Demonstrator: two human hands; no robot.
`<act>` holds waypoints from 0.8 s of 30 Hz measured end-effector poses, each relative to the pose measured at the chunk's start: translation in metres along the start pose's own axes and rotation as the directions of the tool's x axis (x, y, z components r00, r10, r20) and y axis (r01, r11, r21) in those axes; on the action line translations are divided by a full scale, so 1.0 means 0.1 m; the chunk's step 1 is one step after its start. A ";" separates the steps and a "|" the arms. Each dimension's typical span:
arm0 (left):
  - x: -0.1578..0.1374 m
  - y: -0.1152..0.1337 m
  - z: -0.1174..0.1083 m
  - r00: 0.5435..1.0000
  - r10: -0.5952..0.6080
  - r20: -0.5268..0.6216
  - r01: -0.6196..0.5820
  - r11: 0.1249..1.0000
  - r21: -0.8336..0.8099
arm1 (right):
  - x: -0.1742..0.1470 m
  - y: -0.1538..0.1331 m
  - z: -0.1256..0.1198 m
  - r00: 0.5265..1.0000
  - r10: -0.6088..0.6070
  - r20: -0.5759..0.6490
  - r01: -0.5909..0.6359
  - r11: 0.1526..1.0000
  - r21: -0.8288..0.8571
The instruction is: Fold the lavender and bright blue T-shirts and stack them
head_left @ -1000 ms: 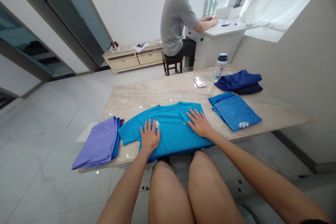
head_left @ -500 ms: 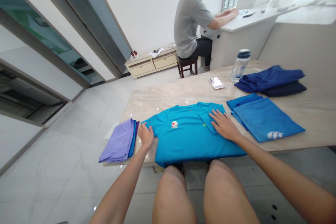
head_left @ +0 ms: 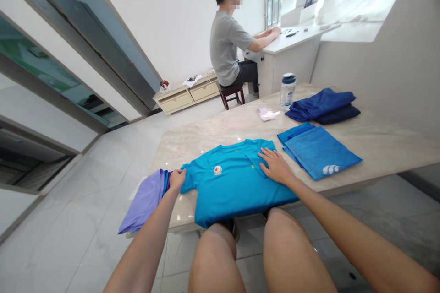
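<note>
A turquoise T-shirt [head_left: 230,183] lies face up on the marble-look table [head_left: 213,130], its lower part hanging over the front edge. A small red-and-white badge [head_left: 217,170] shows on its chest. My left hand [head_left: 178,178] pinches the end of the sleeve at the left. My right hand [head_left: 275,165] rests flat on the other sleeve, which is folded inward over the chest, with its fingers spread. Close by my left hand is a stack of folded clothes [head_left: 144,201], lilac on the outside, with blue and purple layers beside it.
Right of the T-shirt lies a folded blue garment [head_left: 316,151] with a white logo. Behind it are dark blue clothes [head_left: 323,105], a clear water bottle [head_left: 288,94] and a phone [head_left: 267,114]. A person [head_left: 227,46] in grey sits at a white desk [head_left: 292,50].
My left hand has closed from lying loosely on the left sleeve to gripping its end. My right hand stays on the folded sleeve. The view has shifted to the right.
</note>
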State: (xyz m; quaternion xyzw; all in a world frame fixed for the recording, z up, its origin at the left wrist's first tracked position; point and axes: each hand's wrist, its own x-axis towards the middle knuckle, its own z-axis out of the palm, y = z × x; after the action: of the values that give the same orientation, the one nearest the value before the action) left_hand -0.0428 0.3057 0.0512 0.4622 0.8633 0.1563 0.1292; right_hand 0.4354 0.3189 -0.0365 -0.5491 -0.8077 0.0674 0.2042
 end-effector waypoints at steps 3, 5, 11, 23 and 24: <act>-0.07 0.30 -0.05 0.997 0.075 -0.025 -0.077 0.994 -0.073 | -0.01 -0.05 -0.03 1.000 -0.006 0.000 0.006 1.000 -0.022; -0.14 0.57 -0.03 0.986 0.164 -0.017 -0.164 0.977 -0.135 | -0.02 -0.09 -0.05 1.000 -0.013 0.005 0.013 0.999 -0.040; -0.44 1.23 0.26 0.859 0.486 0.162 -0.337 0.775 -0.534 | 0.00 -0.13 -0.11 0.997 0.006 0.073 -0.002 0.999 -0.046; 0.04 1.11 0.76 0.804 0.594 0.030 -0.589 0.803 -0.091 | 0.76 0.49 -0.32 0.991 0.063 0.116 -0.059 0.998 -0.031; 0.18 1.16 0.79 0.846 0.530 0.053 -0.525 0.846 -0.094 | 0.88 0.60 -0.32 0.984 0.098 0.151 -0.095 0.995 -0.029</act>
State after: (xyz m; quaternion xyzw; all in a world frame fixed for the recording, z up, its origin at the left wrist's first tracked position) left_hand 0.0646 0.3936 0.0231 0.6820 0.6909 0.2005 0.1317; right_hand 0.4723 0.4193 -0.0047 -0.5830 -0.7940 0.1101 0.1324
